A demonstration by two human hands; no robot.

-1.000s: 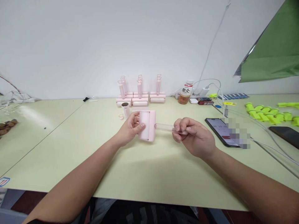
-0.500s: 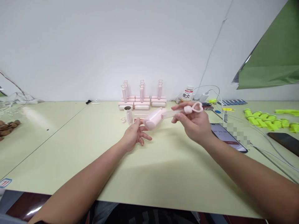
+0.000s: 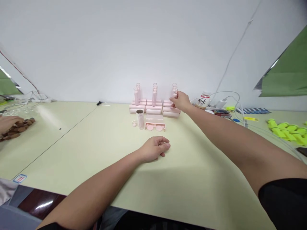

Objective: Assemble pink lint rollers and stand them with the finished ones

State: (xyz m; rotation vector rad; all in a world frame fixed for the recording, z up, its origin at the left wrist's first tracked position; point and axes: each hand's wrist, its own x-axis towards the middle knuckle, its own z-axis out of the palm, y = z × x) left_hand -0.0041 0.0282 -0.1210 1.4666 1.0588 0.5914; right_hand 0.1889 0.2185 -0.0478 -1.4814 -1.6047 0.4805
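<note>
R hand (image 3: 180,101) is stretched far out to the back of the table (image 3: 192,179), grip closed round the upright handle of a pink lint roller (image 3: 174,92) at the right end of the row of pink lint rollers (image 3: 153,105) standing along the wall. Roller stands w/ its long axis vertical: drum down on the table or on the stack, handle up, heart-shaped loop on top. Fingers pinch the handle from the right side, about mid-height; the hand hides the lower part, so whether the drum is already seated or a touch above the others I can't tell.

L hand (image 3: 155,149) lies loosely curled on the table, nearer the body, holding nothing, well apart from the row. So the R hand is the one on the roller; the L is nearer the loose parts in front of the row: a bare cardboard-core roll (image 3: 140,118) standing upright, a small heart-shaped cap (image 3: 134,123) just left of it, and a flat pink cover piece (image 3: 155,126) lying to its right.

Materials: rollers are smooth pastel plastic, handles semi-clear tubes; table is matt pale green laminate. Right of the row, a drink bottle (image 3: 201,101), white cables, neon-yellow plastic bits (image 3: 285,129). Far left, another person's hand (image 3: 7,123) on a pile of brown pieces.
</note>
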